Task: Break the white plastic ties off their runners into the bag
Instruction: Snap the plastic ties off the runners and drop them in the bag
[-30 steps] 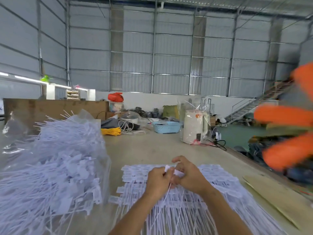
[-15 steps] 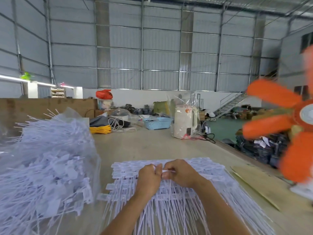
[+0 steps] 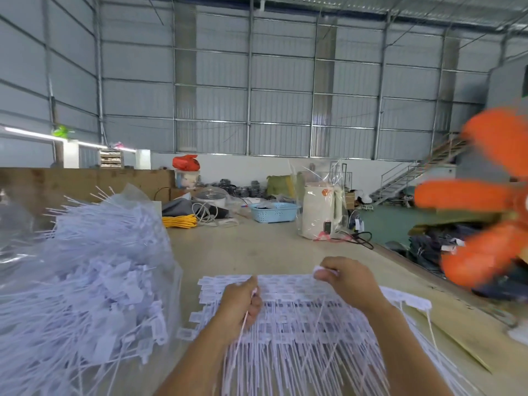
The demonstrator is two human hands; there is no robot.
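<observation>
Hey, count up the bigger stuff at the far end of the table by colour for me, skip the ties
Yellow: 1, cord coil
Blue: 1, basket
White: 1, kettle
Red: 1, bag behind the table
Total: 4

Grey corrugated metal walls (image 3: 280,90), steel framing, metal staircase (image 3: 411,175) far right — cluttered floor beyond.

**Tabletop and its load**

A tan tabletop (image 3: 257,252) is seen. Runners of white ties (image 3: 300,324) are spread at the near edge, a clear bag (image 3: 85,281) of ties near the left edge, a blue basket (image 3: 273,212) and white kettle (image 3: 320,215) toward the far edge.
</observation>
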